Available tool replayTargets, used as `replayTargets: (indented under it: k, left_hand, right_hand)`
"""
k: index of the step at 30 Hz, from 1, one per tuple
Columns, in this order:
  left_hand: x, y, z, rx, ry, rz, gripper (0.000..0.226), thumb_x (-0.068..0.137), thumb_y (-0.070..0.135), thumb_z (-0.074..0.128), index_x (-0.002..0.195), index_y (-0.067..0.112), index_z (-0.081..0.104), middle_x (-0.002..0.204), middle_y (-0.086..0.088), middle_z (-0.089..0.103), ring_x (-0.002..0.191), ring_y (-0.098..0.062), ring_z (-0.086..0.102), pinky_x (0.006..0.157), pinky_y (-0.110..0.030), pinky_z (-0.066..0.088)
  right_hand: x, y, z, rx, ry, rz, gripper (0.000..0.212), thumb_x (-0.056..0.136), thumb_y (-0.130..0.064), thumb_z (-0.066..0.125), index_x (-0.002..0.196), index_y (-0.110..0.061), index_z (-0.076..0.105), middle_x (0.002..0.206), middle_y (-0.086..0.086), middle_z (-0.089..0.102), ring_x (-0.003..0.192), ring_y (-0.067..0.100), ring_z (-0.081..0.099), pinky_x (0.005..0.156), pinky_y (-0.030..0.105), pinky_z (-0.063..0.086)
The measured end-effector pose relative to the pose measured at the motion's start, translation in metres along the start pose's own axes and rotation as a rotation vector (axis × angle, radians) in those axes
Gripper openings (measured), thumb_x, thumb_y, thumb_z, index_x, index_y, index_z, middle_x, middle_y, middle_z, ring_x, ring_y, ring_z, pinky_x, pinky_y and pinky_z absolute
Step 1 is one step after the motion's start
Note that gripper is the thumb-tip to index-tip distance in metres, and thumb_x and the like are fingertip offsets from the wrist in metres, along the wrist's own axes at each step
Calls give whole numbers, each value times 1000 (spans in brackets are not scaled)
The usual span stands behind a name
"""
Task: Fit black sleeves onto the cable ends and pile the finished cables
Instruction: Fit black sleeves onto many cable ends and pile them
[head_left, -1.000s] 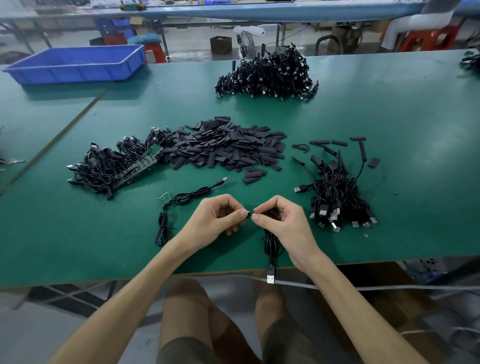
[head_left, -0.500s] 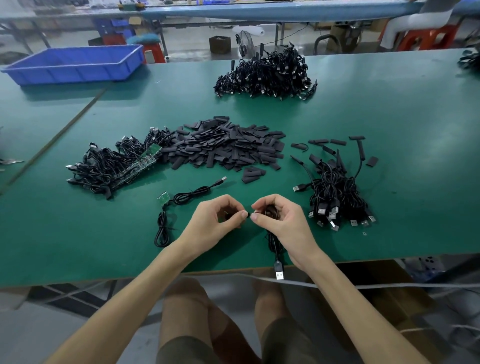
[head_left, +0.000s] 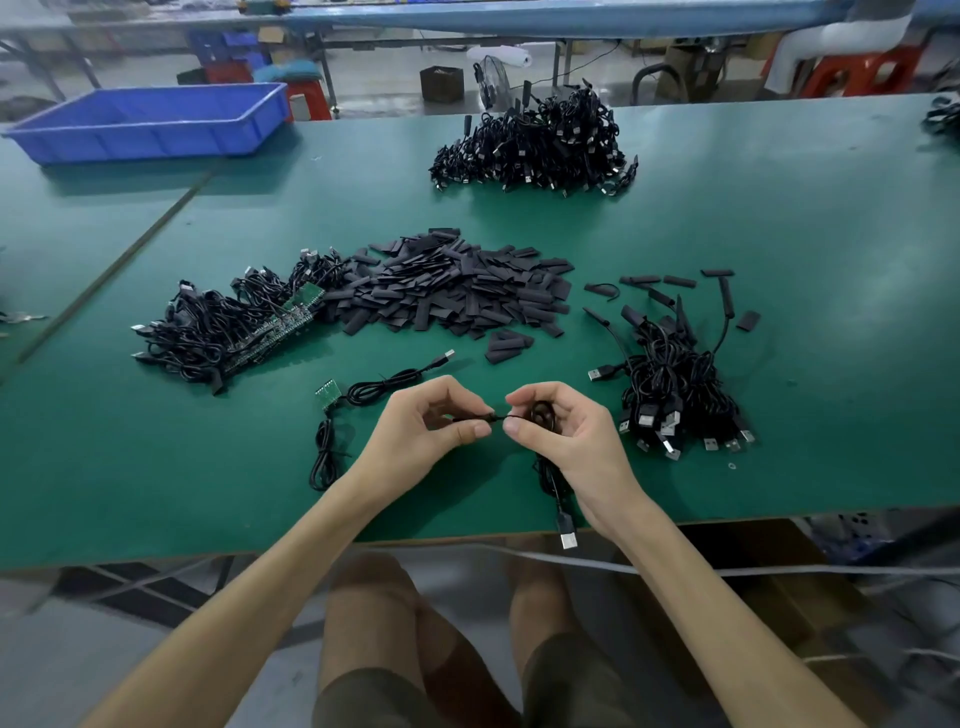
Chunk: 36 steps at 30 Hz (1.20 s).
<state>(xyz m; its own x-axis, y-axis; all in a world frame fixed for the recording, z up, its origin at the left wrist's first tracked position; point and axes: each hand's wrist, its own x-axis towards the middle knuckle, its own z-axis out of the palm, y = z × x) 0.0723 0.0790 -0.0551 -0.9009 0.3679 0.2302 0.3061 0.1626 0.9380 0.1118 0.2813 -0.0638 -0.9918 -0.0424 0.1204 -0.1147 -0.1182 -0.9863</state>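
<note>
Fitting a sleeve (head_left: 470, 417) onto a cable (head_left: 542, 414) end
The left fingers (head_left: 480, 429) pinch the black sleeve, the right fingers (head_left: 514, 426) the cable just beside it, over the counter (head_left: 779, 234); the plug (head_left: 568, 538) hangs past the edge. A slack pinch could let the sleeve slide off or the cable drop. The far blue bin (head_left: 156, 135) shows nothing inside

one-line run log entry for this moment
step: sleeving | left hand: pinches black sleeve | right hand: grips coiled cable | usb plug: hangs past table edge
</note>
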Motion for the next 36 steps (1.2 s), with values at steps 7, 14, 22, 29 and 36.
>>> replayTargets:
  k: [7,14,22,29,36]
  left_hand:
    - [0,-1,0,-196,-60,-35,10,83,8,76,92,6,72,85,-22,73,72,-24,68,69,-29,57]
    - [0,0,-2,-245,-75,-96,13,82,8,79,93,4,74,85,-18,75,76,-25,73,75,-28,57]
    - [0,3,0,-213,-69,-76,15,84,-1,76,98,-2,72,82,-13,76,75,-22,73,77,-26,57]
    - [2,8,4,-182,-114,-79,12,90,-5,69,100,-11,63,84,-14,64,68,-19,64,71,-28,55]
    - [4,4,-3,-179,-156,-159,9,89,2,75,95,0,68,81,-9,70,73,-22,65,76,-28,54]
  right_hand:
    - [0,-1,0,-29,-31,13,17,88,-8,80,95,-23,78,92,4,76,86,17,70,85,28,59]
    - [0,0,0,-51,-19,21,14,88,-3,79,91,-17,78,87,2,77,84,13,69,80,23,56]
    - [2,3,0,-73,0,22,12,87,-4,80,91,-15,77,86,1,77,83,12,70,79,24,55]
    - [1,4,-1,-97,9,25,11,88,-9,81,91,-19,77,89,11,76,82,16,68,80,31,56]
    - [2,4,0,-158,2,19,11,88,-8,81,94,-17,76,85,0,75,81,11,67,77,25,55]
